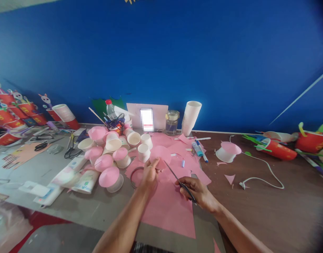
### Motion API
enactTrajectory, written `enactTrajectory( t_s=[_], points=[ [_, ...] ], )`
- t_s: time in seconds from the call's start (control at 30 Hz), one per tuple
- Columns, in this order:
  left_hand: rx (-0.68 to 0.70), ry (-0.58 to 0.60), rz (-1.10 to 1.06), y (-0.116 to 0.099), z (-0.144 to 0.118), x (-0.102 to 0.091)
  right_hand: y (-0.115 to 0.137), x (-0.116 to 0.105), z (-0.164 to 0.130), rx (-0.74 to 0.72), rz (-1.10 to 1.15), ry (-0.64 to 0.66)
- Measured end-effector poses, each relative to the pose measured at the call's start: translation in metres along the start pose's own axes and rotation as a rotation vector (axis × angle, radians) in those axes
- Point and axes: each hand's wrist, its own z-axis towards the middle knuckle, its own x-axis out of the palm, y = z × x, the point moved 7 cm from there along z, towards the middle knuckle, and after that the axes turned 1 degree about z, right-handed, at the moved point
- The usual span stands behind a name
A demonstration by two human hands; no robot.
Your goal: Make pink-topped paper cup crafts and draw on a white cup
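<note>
Over the big pink paper sheet [169, 211] spread on the table, my left hand [150, 173] pinches a round pink paper disc [160, 154] at its lower edge, lifted clear so a blade can get at it. My right hand [197, 191] is closed around the handles of black-handled scissors [180, 182], their thin tip angled up toward the disc and just short of it; whether the blades are parted I cannot tell. Left of my hands, white paper cups [116, 147] crowd together, several capped with pink cones, some lying open and showing nothing inside. 1 tall stack of white cups [191, 117] stands near the blue wall, beside a clear glass jar [172, 122] that looks nearly empty. Behind the cups, a small tub [114, 123] holds pens and tools.
</note>
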Motion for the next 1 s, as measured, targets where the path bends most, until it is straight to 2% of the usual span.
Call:
enactTrajectory(
  t_s=[0.17, 0.4, 0.7, 1.0],
  points=[
    [-0.03, 0.054, 0.018, -0.004, -0.005, 0.007, 0.007, 0.003, -0.001, 0.033, 0.031, 0.01],
    [-0.05, 0.017, 0.024, 0.008, -0.002, 0.008, 0.003, 0.003, 0.001, 0.039, 0.048, 0.001],
    [-0.011, 0.094, -0.016, 0.012, 0.0, 0.013, 0.002, 0.003, 0.001, 0.026, 0.017, -0.013],
    [0.006, 0.088, 0.017, 0.012, 0.001, 0.013, -0.003, 0.002, 0.003, 0.018, 0.027, -0.017]
  ],
)
